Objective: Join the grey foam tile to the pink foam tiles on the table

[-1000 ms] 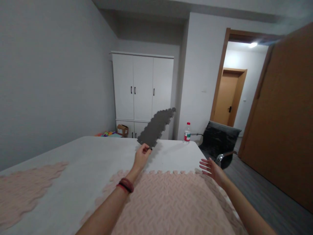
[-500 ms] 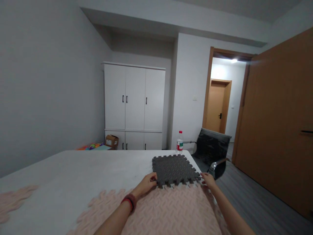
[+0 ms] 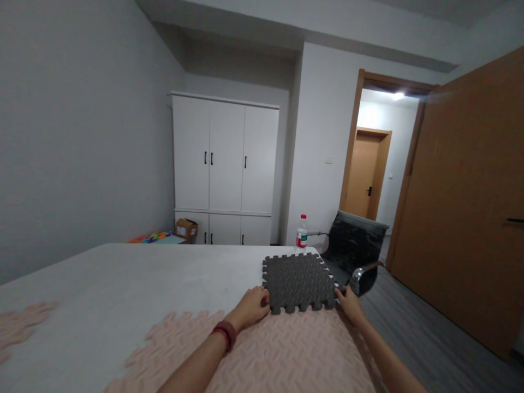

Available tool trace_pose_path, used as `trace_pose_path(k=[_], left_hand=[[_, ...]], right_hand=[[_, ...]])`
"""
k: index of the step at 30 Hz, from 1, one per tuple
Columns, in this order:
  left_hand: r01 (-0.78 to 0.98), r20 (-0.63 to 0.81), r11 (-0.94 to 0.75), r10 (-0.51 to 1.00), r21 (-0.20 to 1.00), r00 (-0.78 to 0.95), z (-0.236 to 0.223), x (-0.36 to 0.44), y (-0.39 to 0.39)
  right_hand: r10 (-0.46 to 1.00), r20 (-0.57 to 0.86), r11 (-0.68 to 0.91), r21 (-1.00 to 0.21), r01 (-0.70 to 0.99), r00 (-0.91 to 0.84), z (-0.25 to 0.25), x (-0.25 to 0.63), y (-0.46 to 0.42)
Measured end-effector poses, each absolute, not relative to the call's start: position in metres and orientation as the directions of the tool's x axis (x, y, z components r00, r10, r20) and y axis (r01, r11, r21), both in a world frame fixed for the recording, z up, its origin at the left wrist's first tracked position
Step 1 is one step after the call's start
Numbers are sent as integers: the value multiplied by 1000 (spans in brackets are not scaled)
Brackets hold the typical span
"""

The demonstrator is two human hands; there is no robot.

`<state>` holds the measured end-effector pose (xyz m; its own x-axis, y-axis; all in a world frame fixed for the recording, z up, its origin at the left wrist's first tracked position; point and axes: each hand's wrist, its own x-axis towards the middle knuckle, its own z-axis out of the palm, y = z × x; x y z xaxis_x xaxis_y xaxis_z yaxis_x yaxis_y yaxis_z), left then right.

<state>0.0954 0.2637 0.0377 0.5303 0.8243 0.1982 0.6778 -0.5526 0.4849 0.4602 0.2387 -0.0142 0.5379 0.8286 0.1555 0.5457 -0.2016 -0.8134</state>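
A dark grey foam mat tile (image 3: 301, 281) with a jigsaw edge lies on the white table's right part. Its near edge meets the far edge of a pink foam mat (image 3: 295, 349); whether the teeth are locked together I cannot tell. My left hand (image 3: 251, 307), with a red band at the wrist, has its fingers curled on the grey tile's near left corner. At the near right corner, by the table's edge, my right hand (image 3: 350, 303) pinches the same tile between thumb and fingers.
A bottle with a red cap (image 3: 302, 234) stands just behind the grey tile. Beyond the table's right edge is a black office chair (image 3: 356, 245). Another pink mat piece (image 3: 24, 325) lies at the far left of the white table (image 3: 164, 273). A cardboard box (image 3: 186, 229) sits behind.
Both hands have shifted the grey tile slightly to the right and nearer the pink mat, and its near edge now lies flatter. The view has tilted a little.
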Motion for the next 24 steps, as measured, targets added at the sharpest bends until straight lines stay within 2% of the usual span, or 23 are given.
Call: trace_pose_path(k=[4,12,17,24], left_hand=[[712,261,-616,788,337,558,36,98,264],[744,259,-656,746,128,613,44,96,263],[809,279,-583,792,81,543,41,104,260],[852,266,-515,838,94,477,32,108,264]], right_hand=[[810,195,-237,-754,613,553,-27,454,233],[812,262,-227,-683,694,522,-28,451,229],[819,277,-232,-641,731,503,-29,451,228],[837,276,-247,-582,775,473,-24,449,226]])
